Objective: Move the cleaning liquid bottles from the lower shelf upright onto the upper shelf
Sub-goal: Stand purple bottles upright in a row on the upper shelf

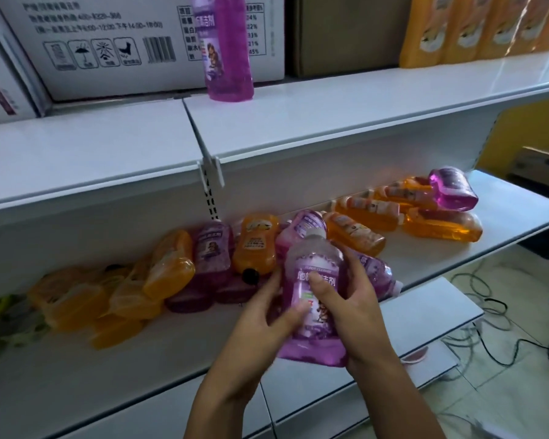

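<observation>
Both my hands hold one purple cleaning liquid bottle [314, 274] upright in front of the lower shelf [504, 198]. My left hand [267, 315] grips its left side with the thumb on the label. My right hand [349, 299] wraps its right side, thumb across the front. Several orange and purple bottles lie on their sides along the lower shelf, such as an orange one [257, 245] and a purple one [454, 188] on top of the right pile. One purple bottle [225, 49] stands upright on the upper shelf [330, 112].
White cartons [108, 42] and a brown box [346, 33] sit at the back of the upper shelf, with orange bottles [476, 26] standing at its right. A divider clip [210, 169] splits the upper shelf edge. Cables [488, 312] lie on the floor at right.
</observation>
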Available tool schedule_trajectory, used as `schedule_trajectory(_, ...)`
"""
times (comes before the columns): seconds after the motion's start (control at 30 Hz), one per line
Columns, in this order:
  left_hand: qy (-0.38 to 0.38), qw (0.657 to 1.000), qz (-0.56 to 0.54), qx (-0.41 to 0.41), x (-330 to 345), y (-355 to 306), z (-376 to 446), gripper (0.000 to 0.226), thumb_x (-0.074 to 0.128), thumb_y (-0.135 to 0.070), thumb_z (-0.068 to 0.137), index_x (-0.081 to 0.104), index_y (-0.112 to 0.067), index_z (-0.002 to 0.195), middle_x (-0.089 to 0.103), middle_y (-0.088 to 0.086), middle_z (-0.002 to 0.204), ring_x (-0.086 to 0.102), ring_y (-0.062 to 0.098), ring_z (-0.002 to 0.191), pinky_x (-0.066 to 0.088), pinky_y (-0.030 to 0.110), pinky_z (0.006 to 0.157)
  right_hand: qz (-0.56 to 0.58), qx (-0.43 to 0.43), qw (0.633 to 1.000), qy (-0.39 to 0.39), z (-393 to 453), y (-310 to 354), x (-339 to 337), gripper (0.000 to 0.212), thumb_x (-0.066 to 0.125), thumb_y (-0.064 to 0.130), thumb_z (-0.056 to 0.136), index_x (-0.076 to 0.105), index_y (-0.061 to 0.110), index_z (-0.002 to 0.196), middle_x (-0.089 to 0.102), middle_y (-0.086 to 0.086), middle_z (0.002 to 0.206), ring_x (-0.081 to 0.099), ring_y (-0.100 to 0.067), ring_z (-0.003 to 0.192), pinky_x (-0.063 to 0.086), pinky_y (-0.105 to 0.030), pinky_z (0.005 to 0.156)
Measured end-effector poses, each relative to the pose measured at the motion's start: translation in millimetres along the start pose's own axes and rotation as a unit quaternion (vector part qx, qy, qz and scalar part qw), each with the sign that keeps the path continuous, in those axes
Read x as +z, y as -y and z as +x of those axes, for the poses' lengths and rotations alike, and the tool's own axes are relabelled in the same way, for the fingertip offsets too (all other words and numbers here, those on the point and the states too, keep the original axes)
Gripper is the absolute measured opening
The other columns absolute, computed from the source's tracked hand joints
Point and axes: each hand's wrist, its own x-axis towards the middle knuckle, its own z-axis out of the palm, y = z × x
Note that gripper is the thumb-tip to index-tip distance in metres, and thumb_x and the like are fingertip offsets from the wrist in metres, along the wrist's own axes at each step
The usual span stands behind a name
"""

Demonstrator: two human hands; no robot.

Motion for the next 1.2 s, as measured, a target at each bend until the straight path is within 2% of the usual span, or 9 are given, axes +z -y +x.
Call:
schedule_trajectory(0.13,0.097,0.993,0.066,-0.01,13,16,-3,0.099,0.085,-0.023,0.077,0.023,-0.065,0.143,0.049,-0.042,0.131,0.055,-0.006,0.122,0.05,0.014,0.09,-0.001,-0.031,0.997,-0.073,6,6,-14,0.067,0.08,0.032,0.073,0.052,0.044,0.133,0.065,0.002,0.127,0.07,-0.023,0.109,0.06,-0.049,0.085)
schedule_trajectory(0.27,0.084,0.994,0.061,-0.012,21,29,-3,0.116,0.09,-0.012,0.067,0.021,-0.059,0.147,0.052,-0.037,0.132,0.057,-0.001,0.123,0.054,0.025,0.092,-0.039,-0.067,0.991,-0.105,-4,5,-21,0.066,0.076,0.029,0.082,0.048,0.037,0.141,0.062,-0.001,0.132,0.069,-0.023,0.11,0.062,-0.046,0.081)
schedule_trajectory(0.43,0.084,0.994,0.061,0.025,18,26,-5,0.11,0.091,-0.003,0.063,0.037,-0.068,0.132,0.06,-0.031,0.127,0.063,0.0,0.115,0.057,0.023,0.085,-0.118,-0.08,0.989,-0.046,-13,23,-19,0.062,0.07,0.027,0.091,0.041,0.044,0.142,0.057,-0.001,0.137,0.067,-0.022,0.112,0.062,-0.043,0.083)
schedule_trajectory(0.53,0.073,0.995,0.052,0.041,9,16,-10,0.112,0.091,0.002,0.061,0.039,-0.06,0.138,0.063,-0.02,0.129,0.065,0.009,0.115,0.059,0.03,0.083,-0.221,-0.078,0.972,0.031,-24,39,-16,0.077,0.073,0.036,0.088,0.025,0.054,0.146,0.049,0.011,0.141,0.064,-0.006,0.113,0.061,-0.027,0.078)
schedule_trajectory(0.67,0.084,0.993,0.044,0.064,-5,7,-29,0.115,0.088,0.005,0.062,0.032,-0.046,0.149,0.063,-0.011,0.133,0.066,0.016,0.117,0.059,0.034,0.084,-0.344,-0.107,0.93,0.073,-46,51,-5,0.097,0.074,0.056,0.079,0.008,0.058,0.149,0.017,0.031,0.156,0.044,-0.003,0.135,0.056,-0.03,0.096)
schedule_trajectory(0.77,0.081,0.994,0.036,0.068,-15,6,-51,0.119,0.091,-0.003,0.055,0.032,-0.043,0.15,0.062,-0.009,0.135,0.063,0.017,0.12,0.058,0.037,0.089,-0.303,-0.084,0.944,0.099,-65,49,9,0.099,0.08,0.05,0.077,0.011,0.062,0.147,0.032,0.026,0.151,0.053,-0.004,0.129,0.057,-0.031,0.094)
schedule_trajectory(0.9,0.083,0.993,0.039,0.07,-30,11,-75,0.122,0.091,-0.002,0.05,0.032,-0.047,0.148,0.064,-0.012,0.132,0.064,0.013,0.119,0.056,0.026,0.087,-0.217,-0.051,0.969,0.104,-88,51,13,0.082,0.079,0.038,0.08,0.032,0.057,0.144,0.057,0.02,0.134,0.059,-0.013,0.125,0.059,-0.035,0.089)
schedule_trajectory(1.03,0.081,0.993,0.041,0.079,-31,12,-83,0.123,0.089,-0.003,0.047,0.033,-0.046,0.147,0.065,-0.011,0.131,0.065,0.015,0.118,0.056,0.027,0.086,-0.218,-0.047,0.97,0.094,-106,53,11,0.082,0.078,0.047,0.077,0.033,0.056,0.144,0.059,0.019,0.134,0.06,-0.016,0.125,0.055,-0.045,0.097)
schedule_trajectory(1.2,0.066,0.994,0.012,0.09,-12,7,-75,0.121,0.097,-0.017,0.044,0.038,-0.049,0.144,0.063,-0.007,0.134,0.064,0.02,0.12,0.058,0.036,0.089,-0.246,-0.085,0.963,0.077,-113,51,8,0.086,0.074,0.068,0.072,0.023,0.066,0.142,0.047,0.04,0.135,0.052,-0.001,0.129,0.053,-0.039,0.101)
